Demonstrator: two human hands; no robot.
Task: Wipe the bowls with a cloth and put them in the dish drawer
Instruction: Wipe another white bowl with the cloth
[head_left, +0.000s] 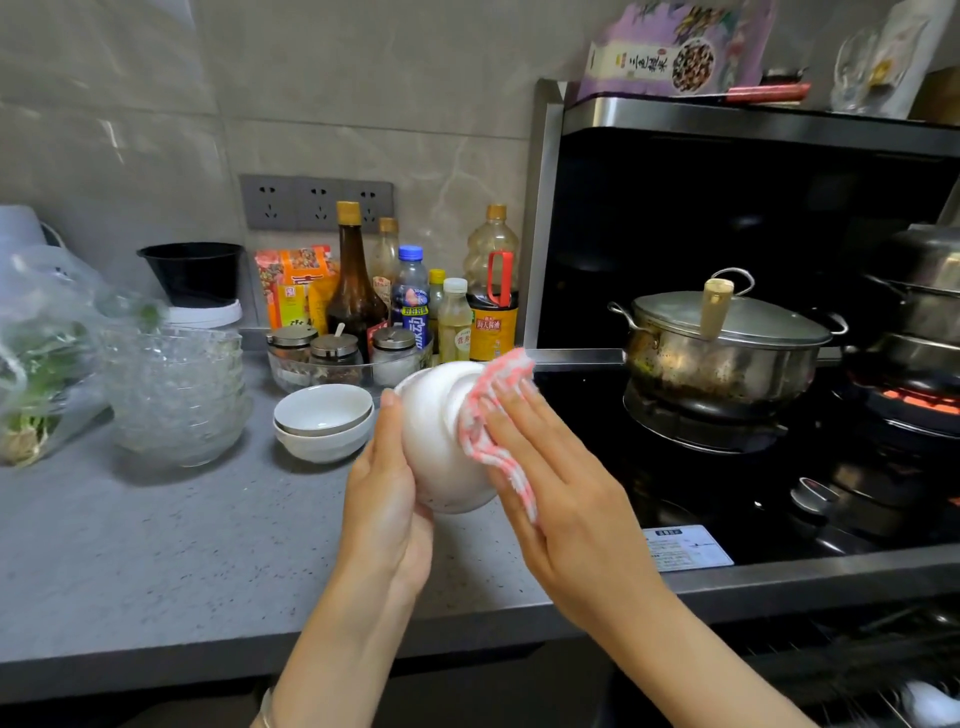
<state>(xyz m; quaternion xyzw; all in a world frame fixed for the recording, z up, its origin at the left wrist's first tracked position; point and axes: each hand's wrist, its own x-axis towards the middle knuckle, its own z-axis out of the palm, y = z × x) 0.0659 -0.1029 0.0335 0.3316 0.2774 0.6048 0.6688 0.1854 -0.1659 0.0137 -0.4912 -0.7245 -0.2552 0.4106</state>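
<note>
Left hand (387, 499) grips bowl (441, 447) above desk (156, 545) edge, foot tilted up-right. Right hand (561, 493), straight fingers (519, 415), presses cloth (493, 415) on its outer wall. Beyond, stacked bowls (323, 421) lie nearer left hand.

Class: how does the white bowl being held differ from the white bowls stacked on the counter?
The held bowl is lifted and tipped, foot uppermost; the stacked bowls sit upright on the counter. The held bowl has a cloth pressed on it; the stacked bowls are untouched. Both are white.
</note>
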